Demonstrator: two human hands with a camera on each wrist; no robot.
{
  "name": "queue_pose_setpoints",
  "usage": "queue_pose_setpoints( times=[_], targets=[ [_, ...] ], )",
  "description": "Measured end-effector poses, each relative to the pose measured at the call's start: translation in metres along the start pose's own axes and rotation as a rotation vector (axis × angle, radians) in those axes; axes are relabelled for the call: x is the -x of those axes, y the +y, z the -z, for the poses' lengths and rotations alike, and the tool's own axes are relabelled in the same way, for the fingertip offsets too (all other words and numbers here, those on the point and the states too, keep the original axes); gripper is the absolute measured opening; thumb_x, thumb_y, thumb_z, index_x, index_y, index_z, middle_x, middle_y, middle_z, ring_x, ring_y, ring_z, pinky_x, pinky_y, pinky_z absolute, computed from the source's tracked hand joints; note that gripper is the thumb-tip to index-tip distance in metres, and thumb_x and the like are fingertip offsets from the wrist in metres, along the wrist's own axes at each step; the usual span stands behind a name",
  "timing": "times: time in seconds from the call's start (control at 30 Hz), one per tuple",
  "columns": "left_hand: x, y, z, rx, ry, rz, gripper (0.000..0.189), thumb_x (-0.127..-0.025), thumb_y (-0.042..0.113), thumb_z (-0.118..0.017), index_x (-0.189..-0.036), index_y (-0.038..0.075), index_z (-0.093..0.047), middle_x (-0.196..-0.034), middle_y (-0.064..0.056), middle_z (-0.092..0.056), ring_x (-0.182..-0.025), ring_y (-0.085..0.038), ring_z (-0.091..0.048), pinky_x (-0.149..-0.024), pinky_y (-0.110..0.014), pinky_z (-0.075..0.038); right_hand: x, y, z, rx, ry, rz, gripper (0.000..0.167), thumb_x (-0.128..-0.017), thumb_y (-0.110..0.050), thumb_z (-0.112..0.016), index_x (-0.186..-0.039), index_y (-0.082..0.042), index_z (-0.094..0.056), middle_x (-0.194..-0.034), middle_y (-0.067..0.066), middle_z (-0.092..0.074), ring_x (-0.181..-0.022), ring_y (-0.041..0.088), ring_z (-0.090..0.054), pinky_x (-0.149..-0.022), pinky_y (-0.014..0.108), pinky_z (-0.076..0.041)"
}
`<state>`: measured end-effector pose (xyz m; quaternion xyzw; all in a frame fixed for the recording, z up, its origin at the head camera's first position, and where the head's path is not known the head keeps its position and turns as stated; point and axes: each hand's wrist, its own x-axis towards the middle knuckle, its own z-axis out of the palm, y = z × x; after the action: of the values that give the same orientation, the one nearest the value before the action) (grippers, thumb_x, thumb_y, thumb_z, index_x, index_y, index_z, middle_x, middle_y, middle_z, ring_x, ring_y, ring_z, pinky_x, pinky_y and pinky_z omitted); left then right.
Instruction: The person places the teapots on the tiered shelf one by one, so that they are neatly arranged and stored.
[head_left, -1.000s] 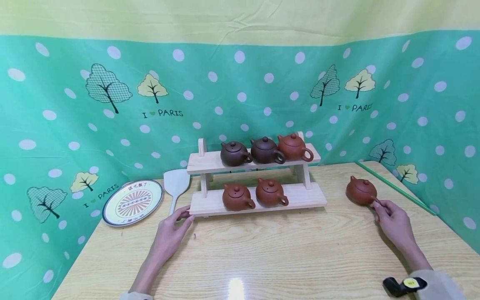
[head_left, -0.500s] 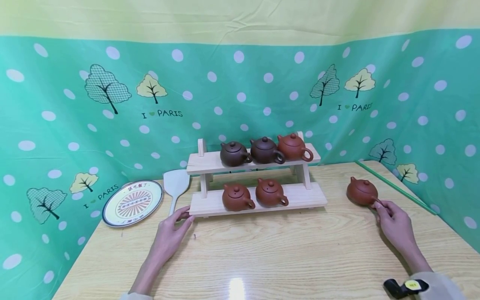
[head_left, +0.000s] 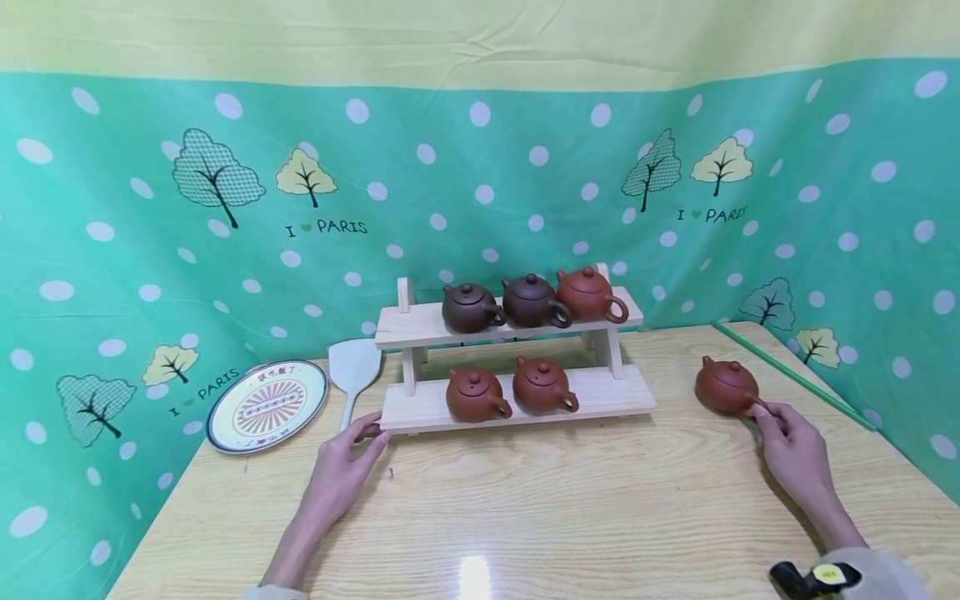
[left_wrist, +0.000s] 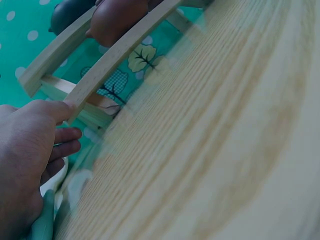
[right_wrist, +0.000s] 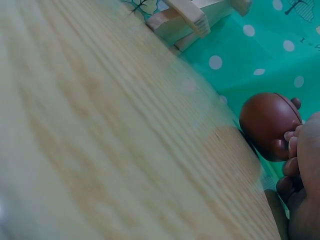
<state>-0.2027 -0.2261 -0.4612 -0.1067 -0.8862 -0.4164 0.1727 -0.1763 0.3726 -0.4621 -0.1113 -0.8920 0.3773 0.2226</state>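
At the right of the table, my right hand (head_left: 797, 450) pinches the handle of a reddish-brown clay teapot (head_left: 726, 386), whose spout points away to the back left. In the right wrist view the fingers meet that teapot (right_wrist: 267, 122) at its handle side. My left hand (head_left: 341, 471) holds the front left corner of a two-tier wooden display stand (head_left: 603, 404), thumb at the front edge. Two reddish-brown teapots, one at left (head_left: 474, 396) and one at right (head_left: 542, 386), sit on the lower tier. Above them stand two dark brown teapots (head_left: 468, 308) and a reddish-brown one (head_left: 587, 296).
A patterned plate (head_left: 267, 406) leans at the back left, beside a white spatula (head_left: 354, 367) partly behind my left hand. Along the right edge lies a green stick (head_left: 795, 377). A green dotted cloth (head_left: 480, 167) hangs behind and around the table.
My right hand and its teapot have shifted very slightly to the right and nearer. The left hand, the stand and the teapots on it stay put.
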Motion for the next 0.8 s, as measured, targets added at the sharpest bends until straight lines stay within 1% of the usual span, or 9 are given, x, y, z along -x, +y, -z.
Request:
queue_pose_setpoints(
  times=[0.37,0.6,0.8],
  targets=[
    [0.001,0.000,-0.001,-0.002,0.008,-0.005,0.037,-0.099,0.018,-0.073,-0.132,0.002,-0.066,-0.109,-0.008,-0.076,-0.112,-0.034,-0.068,-0.099,-0.056,-0.050,0.001,-0.002,-0.001,0.012,0.035,0.051,0.042,-0.112,-0.029,-0.045,-0.123,0.008,-0.061,-0.078,0.011,-0.057,-0.062,0.012,-0.045,-0.053,0.027,-0.034],
    [0.001,0.000,-0.001,0.004,0.006,-0.004,0.037,-0.099,0.018,-0.073,-0.132,0.003,-0.066,-0.108,-0.008,-0.076,-0.111,-0.035,-0.068,-0.099,-0.057,-0.050,0.004,-0.006,-0.002,0.006,0.033,0.045,0.043,-0.112,-0.030,-0.045,-0.125,0.008,-0.061,-0.079,0.011,-0.056,-0.062,0.014,-0.044,-0.052,0.028,-0.033],
    [0.001,0.001,0.000,0.007,0.006,0.000,0.037,-0.099,0.018,-0.073,-0.132,0.002,-0.066,-0.109,-0.008,-0.076,-0.112,-0.035,-0.068,-0.100,-0.057,-0.049,0.004,-0.015,-0.005,-0.024,0.031,0.047,0.042,-0.112,-0.031,-0.046,-0.125,0.006,-0.062,-0.080,0.010,-0.052,-0.064,0.016,-0.041,-0.052,0.030,-0.031]
  ],
)
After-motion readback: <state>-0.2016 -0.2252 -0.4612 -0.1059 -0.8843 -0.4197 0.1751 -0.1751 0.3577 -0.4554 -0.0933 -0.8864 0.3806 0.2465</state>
